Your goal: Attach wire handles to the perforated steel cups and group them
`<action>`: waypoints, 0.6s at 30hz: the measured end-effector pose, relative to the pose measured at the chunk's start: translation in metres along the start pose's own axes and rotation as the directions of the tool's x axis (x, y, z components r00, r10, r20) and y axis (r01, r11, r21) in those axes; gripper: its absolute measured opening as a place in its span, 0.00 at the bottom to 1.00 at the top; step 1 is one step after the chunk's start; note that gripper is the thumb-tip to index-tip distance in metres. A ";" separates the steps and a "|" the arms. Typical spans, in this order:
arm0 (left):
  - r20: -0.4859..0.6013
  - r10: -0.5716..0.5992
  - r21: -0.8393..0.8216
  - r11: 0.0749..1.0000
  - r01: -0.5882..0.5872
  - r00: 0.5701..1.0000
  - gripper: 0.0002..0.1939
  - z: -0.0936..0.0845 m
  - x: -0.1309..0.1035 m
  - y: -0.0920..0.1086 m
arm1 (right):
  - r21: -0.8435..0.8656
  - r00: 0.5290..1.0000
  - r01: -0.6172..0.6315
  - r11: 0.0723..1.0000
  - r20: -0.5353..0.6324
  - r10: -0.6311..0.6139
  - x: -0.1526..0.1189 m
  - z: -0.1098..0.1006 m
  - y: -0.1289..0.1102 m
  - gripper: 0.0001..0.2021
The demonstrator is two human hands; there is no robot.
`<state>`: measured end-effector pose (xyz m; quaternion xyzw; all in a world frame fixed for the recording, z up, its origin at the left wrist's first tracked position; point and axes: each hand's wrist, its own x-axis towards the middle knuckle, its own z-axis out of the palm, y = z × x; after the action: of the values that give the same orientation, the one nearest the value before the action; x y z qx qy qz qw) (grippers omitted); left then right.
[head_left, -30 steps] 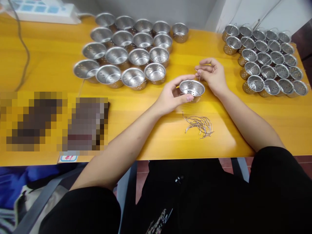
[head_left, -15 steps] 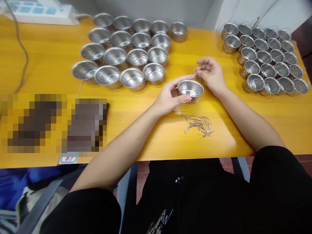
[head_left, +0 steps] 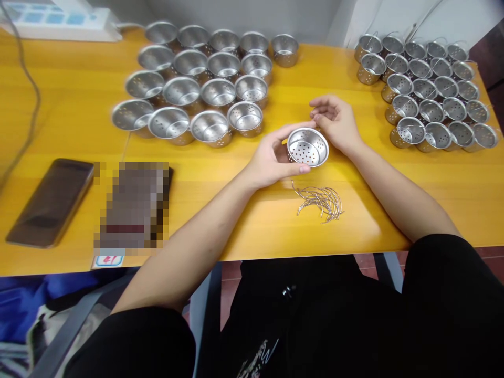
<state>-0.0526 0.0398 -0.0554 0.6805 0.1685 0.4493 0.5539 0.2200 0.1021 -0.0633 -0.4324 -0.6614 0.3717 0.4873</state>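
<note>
1. L hand (head_left: 271,160) grips one perforated metal cup (head_left: 307,147) – thumb along the near side below the rim, fingers round the far-left side. Cup is held up in front of the wearer, between both hands, mouth tipped toward the camera.
2. R hand (head_left: 334,123) is at the cup's far-right rim, fingers curled, thumb & index drawn together. Seems to be pinching a thin wire handle (head_left: 319,128); only a sliver shows, so can't tell if its end is thru the rim.
3. Done, judging by layout: the right-hand group of cups (head_left: 424,89), approx. 22 pcs in tight rows, wire handles visible on many. Some at the back are too small to check.
4. Left to do, prob.: the left-hand group of cups (head_left: 218,92), approx. 17 pcs, upright in rows, no handles visible on any.
5. Loose wires (head_left: 321,202): one tangled, curved heap on the yellow table (head_left: 268,226), just on the near side of the held cup. Can't get an exact no. b/c they overlap.
6. Overall – a bit past halfway by cup count, I'd say. The cup in hand looks mid-step, its handle not visibly seated on both sides.
</note>
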 end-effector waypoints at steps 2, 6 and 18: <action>-0.009 -0.002 0.008 1.000 0.002 1.000 0.67 0.001 0.000 0.001 | 0.004 1.000 -0.023 1.000 -0.019 0.023 -0.001 0.002 -0.002 0.25; -0.055 0.000 0.054 0.999 0.003 0.998 0.70 0.005 0.001 0.003 | 0.049 0.996 -0.049 0.998 -0.078 0.052 -0.003 0.005 -0.005 0.29; -0.007 0.039 0.182 0.983 -0.037 0.999 0.73 0.014 -0.005 0.018 | 0.125 0.995 -0.006 0.992 -0.097 0.018 -0.006 0.006 -0.011 0.35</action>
<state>-0.0488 0.0213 -0.0413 0.7290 0.1987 0.4461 0.4797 0.2126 0.0920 -0.0570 -0.4229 -0.6097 0.3936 0.5427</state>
